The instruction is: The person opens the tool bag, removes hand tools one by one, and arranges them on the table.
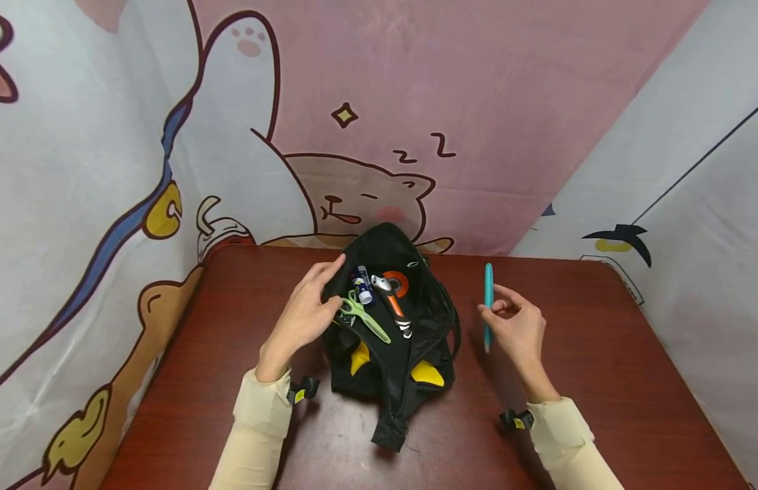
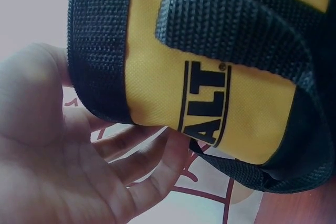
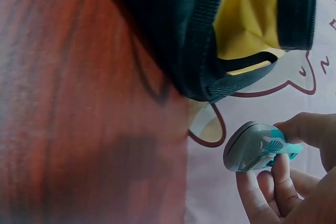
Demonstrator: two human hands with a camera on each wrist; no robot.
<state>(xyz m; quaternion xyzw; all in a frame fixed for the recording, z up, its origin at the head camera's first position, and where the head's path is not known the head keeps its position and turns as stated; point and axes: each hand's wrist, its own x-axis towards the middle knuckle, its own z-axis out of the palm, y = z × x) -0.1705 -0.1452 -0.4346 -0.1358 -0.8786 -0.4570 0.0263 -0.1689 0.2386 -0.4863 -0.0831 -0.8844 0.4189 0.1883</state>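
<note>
While hands (image 1: pixel 302 309) (image 1: pixel 518 328) flank the bag (image 1: pixel 395 367), the right pinches a teal object (image 1: pixel 488 289).

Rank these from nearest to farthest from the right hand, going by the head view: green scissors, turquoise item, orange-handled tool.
From the right hand:
1. Turquoise item: held in its fingers, right of the black bag.
2. Orange-handled tool: inside the bag, right of the scissors.
3. Green scissors: inside the bag, farther left.

The table (image 1: pixel 599 347) is finished in streaky reddish brown. On it, about midway between its sides, a black-and-yellow bag (image 1: pixel 403 361) is set.
</note>
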